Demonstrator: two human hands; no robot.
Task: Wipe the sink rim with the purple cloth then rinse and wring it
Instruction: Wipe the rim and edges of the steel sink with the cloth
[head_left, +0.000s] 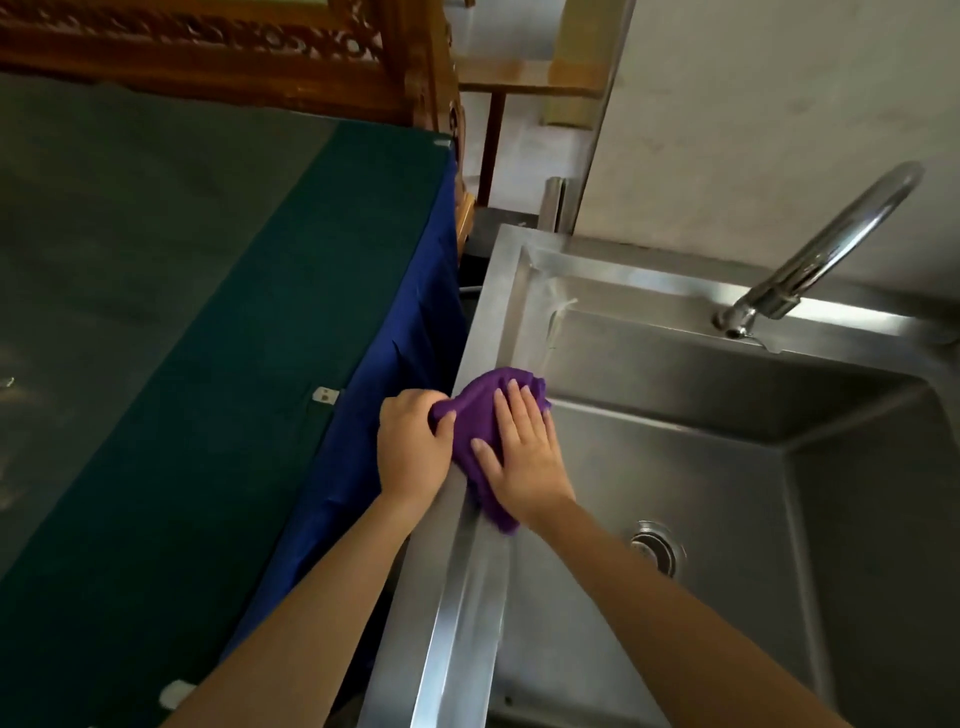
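A purple cloth (475, 415) lies bunched on the left rim of the steel sink (493, 322). My left hand (413, 447) grips the cloth's left edge from the outer side of the rim, fingers closed on a fold. My right hand (522, 452) lies flat on top of the cloth, fingers spread, pressing it onto the rim's inner edge. A corner of the cloth hangs below my right wrist. The rim near me shows wet streaks.
A chrome faucet (810, 260) arches over the back rim at the right. The basin's drain (657, 545) sits near my right forearm. A table under a green and blue cloth (218, 312) stands close on the left. Carved wooden furniture (234, 47) stands behind it.
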